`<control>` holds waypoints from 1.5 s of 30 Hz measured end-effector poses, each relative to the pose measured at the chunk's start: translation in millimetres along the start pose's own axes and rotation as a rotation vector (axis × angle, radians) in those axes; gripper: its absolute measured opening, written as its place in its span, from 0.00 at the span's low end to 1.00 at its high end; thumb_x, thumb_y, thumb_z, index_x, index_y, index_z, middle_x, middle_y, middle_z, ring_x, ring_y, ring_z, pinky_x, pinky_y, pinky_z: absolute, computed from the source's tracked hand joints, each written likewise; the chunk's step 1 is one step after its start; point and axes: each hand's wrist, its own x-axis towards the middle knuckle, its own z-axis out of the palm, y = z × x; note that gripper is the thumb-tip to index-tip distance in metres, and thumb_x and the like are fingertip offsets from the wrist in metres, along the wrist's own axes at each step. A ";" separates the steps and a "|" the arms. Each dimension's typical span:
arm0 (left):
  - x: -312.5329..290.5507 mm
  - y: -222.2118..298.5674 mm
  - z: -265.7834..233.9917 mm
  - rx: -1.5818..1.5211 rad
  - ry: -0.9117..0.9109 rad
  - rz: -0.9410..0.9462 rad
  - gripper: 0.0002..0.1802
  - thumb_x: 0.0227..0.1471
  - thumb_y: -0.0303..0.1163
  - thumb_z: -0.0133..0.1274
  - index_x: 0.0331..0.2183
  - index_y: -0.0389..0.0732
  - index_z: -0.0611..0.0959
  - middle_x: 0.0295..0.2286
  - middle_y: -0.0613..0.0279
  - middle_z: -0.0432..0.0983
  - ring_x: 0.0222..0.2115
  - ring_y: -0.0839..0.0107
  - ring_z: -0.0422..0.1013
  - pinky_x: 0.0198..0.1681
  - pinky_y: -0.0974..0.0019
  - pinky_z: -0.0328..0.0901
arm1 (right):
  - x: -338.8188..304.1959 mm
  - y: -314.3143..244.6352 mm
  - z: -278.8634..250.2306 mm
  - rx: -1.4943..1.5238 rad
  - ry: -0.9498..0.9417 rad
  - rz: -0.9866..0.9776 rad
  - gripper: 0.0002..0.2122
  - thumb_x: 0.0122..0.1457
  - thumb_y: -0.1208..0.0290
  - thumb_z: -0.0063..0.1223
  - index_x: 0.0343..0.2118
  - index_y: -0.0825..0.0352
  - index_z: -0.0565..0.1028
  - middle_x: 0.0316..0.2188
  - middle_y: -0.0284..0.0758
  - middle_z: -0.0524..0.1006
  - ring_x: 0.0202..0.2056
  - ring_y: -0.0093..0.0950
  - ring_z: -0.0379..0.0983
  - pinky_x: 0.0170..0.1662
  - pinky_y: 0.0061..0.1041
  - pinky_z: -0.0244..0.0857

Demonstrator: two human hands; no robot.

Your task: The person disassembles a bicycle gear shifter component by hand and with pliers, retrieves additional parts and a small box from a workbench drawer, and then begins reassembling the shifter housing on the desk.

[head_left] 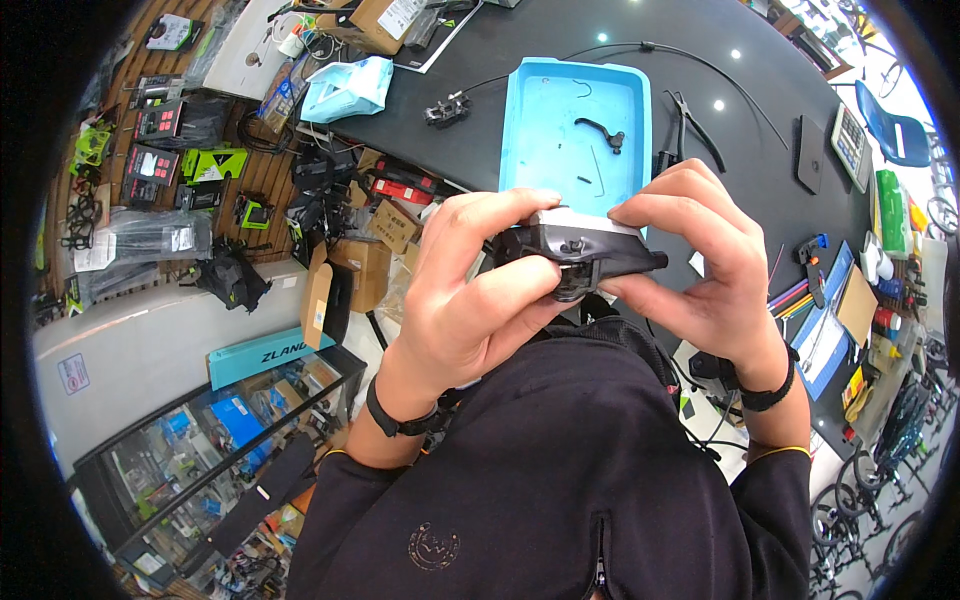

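Between my two hands, in front of my chest, is a black bike part (600, 250) with a pale silver top face and a tapered right end; its exact kind I cannot tell. My left hand (465, 270) grips its left end, a finger on the top edge and the thumb against the near side. The fingers of my right hand (705, 250) pinch its right side from above and below. Just beyond it lies a light blue tray (520, 110). A small black lever (603, 135), a thin hex key (598, 170) and several tiny pieces rest inside the tray.
On the dark table, a brake caliper (447, 110) with a long black cable (720, 75) lies left of the tray. Pliers (690, 130) are to its right, with a calculator (851, 147) farther off. A glass display case (220, 460) and cardboard boxes (360, 270) stand left.
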 end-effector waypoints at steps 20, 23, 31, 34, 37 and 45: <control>-5.5 -0.1 7.2 -0.294 0.220 -0.132 0.30 0.40 0.23 0.69 0.43 0.41 0.70 0.47 0.45 0.74 0.43 0.58 0.74 0.45 0.60 0.68 | 6.3 5.8 6.1 0.081 0.030 0.001 0.19 0.41 0.72 0.71 0.38 0.66 0.78 0.31 0.34 0.78 0.33 0.33 0.73 0.36 0.27 0.67; -7.4 -0.7 4.1 -0.419 0.246 -0.198 0.32 0.38 0.23 0.70 0.44 0.39 0.70 0.48 0.47 0.72 0.45 0.60 0.72 0.48 0.60 0.67 | 6.8 5.7 4.8 0.056 -0.023 -0.004 0.22 0.43 0.68 0.72 0.39 0.73 0.77 0.33 0.37 0.77 0.34 0.31 0.72 0.38 0.26 0.66; -8.4 10.2 -5.7 -0.341 0.012 -0.355 0.44 0.37 0.24 0.70 0.56 0.29 0.67 0.51 0.48 0.69 0.51 0.65 0.68 0.56 0.62 0.62 | 6.5 7.8 11.7 0.226 0.006 0.073 0.19 0.43 0.71 0.70 0.40 0.69 0.78 0.35 0.37 0.78 0.38 0.34 0.74 0.43 0.28 0.66; -5.0 11.3 -1.1 -0.292 0.079 -0.313 0.40 0.36 0.23 0.69 0.53 0.28 0.72 0.48 0.52 0.72 0.47 0.69 0.71 0.53 0.66 0.65 | 6.0 8.5 17.5 0.270 0.011 0.079 0.19 0.44 0.72 0.69 0.42 0.68 0.78 0.36 0.37 0.78 0.40 0.33 0.74 0.43 0.28 0.66; 1.2 13.4 -2.3 -0.190 0.126 -0.275 0.37 0.36 0.22 0.68 0.50 0.29 0.74 0.44 0.53 0.75 0.43 0.69 0.73 0.49 0.68 0.67 | 7.9 11.6 14.2 0.239 -0.065 0.043 0.20 0.48 0.72 0.68 0.43 0.74 0.76 0.39 0.39 0.76 0.42 0.31 0.72 0.46 0.26 0.64; 11.5 8.8 1.4 0.074 0.241 -0.229 0.32 0.36 0.22 0.68 0.47 0.29 0.78 0.39 0.54 0.79 0.39 0.70 0.76 0.45 0.68 0.70 | 6.9 -10.9 12.6 0.288 0.092 0.230 0.11 0.51 0.77 0.64 0.38 0.68 0.78 0.37 0.33 0.75 0.36 0.22 0.70 0.39 0.21 0.63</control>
